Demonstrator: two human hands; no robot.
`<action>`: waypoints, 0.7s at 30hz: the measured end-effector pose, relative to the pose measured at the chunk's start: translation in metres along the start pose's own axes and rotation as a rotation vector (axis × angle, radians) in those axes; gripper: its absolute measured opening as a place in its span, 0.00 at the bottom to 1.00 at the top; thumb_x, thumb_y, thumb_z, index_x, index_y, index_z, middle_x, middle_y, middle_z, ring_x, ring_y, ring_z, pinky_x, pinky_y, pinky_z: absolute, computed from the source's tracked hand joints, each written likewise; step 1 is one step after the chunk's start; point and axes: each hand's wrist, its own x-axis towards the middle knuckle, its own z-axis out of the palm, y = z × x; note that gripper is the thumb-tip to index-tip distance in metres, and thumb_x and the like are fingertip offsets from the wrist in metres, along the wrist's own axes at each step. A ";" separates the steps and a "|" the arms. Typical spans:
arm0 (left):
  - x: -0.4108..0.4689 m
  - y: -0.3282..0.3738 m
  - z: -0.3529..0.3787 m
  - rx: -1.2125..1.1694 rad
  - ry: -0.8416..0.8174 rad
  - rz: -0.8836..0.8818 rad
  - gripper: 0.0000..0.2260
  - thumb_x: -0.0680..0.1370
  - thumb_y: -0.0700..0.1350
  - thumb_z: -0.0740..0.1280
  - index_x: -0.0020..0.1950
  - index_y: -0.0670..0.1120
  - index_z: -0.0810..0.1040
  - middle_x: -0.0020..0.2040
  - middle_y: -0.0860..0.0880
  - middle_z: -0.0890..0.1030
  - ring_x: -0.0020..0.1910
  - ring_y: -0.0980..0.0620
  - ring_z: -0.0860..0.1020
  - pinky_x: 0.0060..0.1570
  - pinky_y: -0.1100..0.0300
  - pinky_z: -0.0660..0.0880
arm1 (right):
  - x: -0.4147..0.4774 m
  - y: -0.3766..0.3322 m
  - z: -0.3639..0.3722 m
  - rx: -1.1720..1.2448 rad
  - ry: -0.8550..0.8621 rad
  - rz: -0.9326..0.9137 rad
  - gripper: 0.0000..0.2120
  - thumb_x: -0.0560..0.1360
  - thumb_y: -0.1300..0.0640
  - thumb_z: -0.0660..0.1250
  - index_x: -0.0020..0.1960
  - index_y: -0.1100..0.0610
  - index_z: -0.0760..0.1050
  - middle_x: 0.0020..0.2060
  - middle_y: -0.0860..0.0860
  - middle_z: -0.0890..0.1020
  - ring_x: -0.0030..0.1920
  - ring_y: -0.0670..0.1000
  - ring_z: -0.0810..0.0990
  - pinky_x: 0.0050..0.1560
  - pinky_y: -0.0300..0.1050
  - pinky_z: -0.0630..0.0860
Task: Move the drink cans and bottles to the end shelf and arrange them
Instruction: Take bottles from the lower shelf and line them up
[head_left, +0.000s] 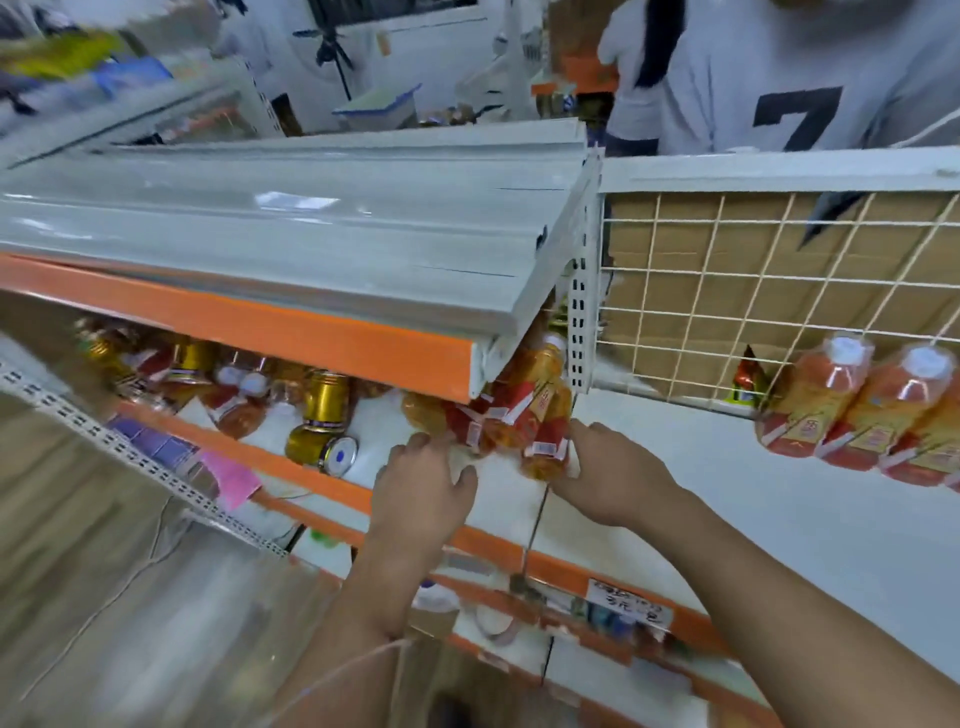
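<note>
Orange drink bottles (524, 415) stand clustered at the shelf's (727, 499) right end, necks up; right hand (608, 475) touches them, left hand (423, 480) just beside; fingers loosely open, gripping nothing clearly.

This is a shop aisle, probably a small grocery. White metal shelves with orange front strips (332, 332) hold rows of plastic bottles of orange drink with red labels (852, 410) and gold metal cans (324, 410). A handwritten white price tag (631, 605) sits on one strip, its writing too blurred to read.
</note>
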 end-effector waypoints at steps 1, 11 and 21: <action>0.004 -0.010 -0.001 -0.005 -0.010 0.005 0.20 0.80 0.52 0.64 0.71 0.49 0.75 0.59 0.44 0.79 0.58 0.40 0.77 0.54 0.46 0.79 | 0.003 -0.005 0.005 0.014 0.001 0.008 0.22 0.76 0.37 0.63 0.65 0.46 0.67 0.52 0.51 0.77 0.55 0.57 0.79 0.51 0.54 0.79; 0.079 -0.106 0.022 -0.428 -0.273 -0.095 0.21 0.79 0.54 0.67 0.71 0.49 0.73 0.56 0.46 0.81 0.49 0.45 0.82 0.53 0.50 0.80 | 0.078 -0.077 0.020 0.306 0.196 0.381 0.22 0.78 0.35 0.62 0.60 0.50 0.79 0.58 0.58 0.83 0.58 0.61 0.80 0.57 0.51 0.76; 0.132 -0.103 0.060 -1.152 -0.405 -0.471 0.25 0.75 0.61 0.74 0.60 0.43 0.80 0.49 0.47 0.84 0.54 0.42 0.85 0.59 0.48 0.81 | 0.109 -0.093 0.046 0.609 0.378 0.619 0.20 0.68 0.42 0.79 0.45 0.58 0.83 0.43 0.56 0.86 0.41 0.55 0.84 0.42 0.49 0.82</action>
